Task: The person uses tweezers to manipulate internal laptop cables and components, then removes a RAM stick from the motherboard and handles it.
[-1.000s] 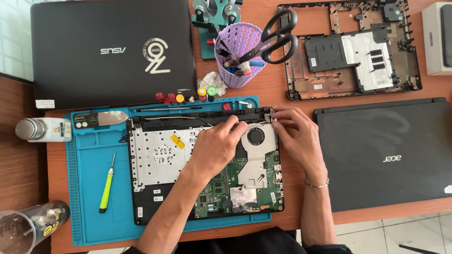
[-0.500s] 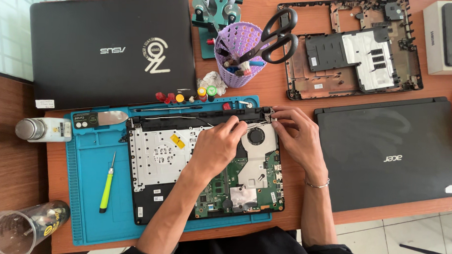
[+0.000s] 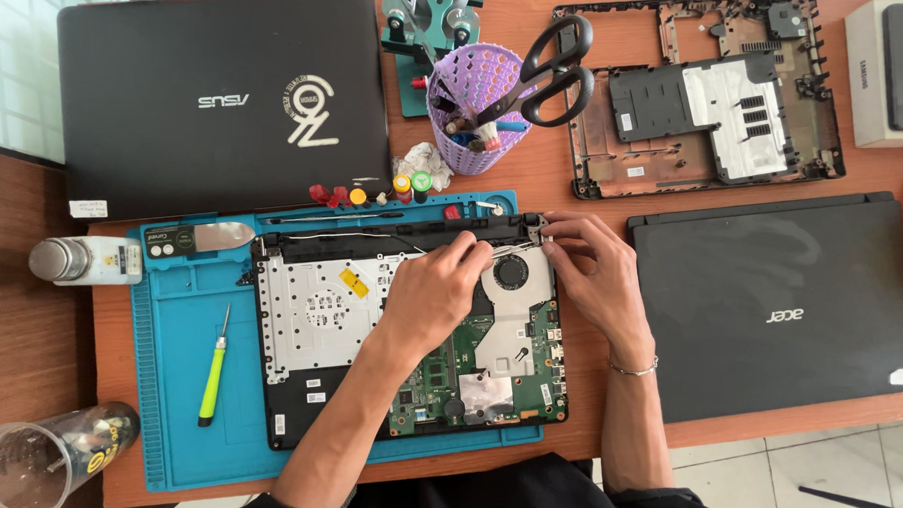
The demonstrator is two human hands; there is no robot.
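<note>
An opened laptop base (image 3: 319, 320) lies on a blue work mat (image 3: 172, 374), its silver plate, green circuit board and round fan (image 3: 512, 271) exposed. My left hand (image 3: 435, 289) rests on the middle of the board, fingertips pinched at thin wires near the top edge beside the fan. My right hand (image 3: 591, 274) sits at the base's top right corner, fingers on the hinge area. Whether either hand grips a wire is hard to tell.
A green-handled screwdriver (image 3: 213, 371) lies on the mat's left. A closed black laptop (image 3: 222, 96) sits top left, another (image 3: 780, 306) at right. A purple basket with scissors (image 3: 477, 110), a bare bottom cover (image 3: 707, 93), a small bottle (image 3: 81, 261) and a glass (image 3: 19, 464) surround them.
</note>
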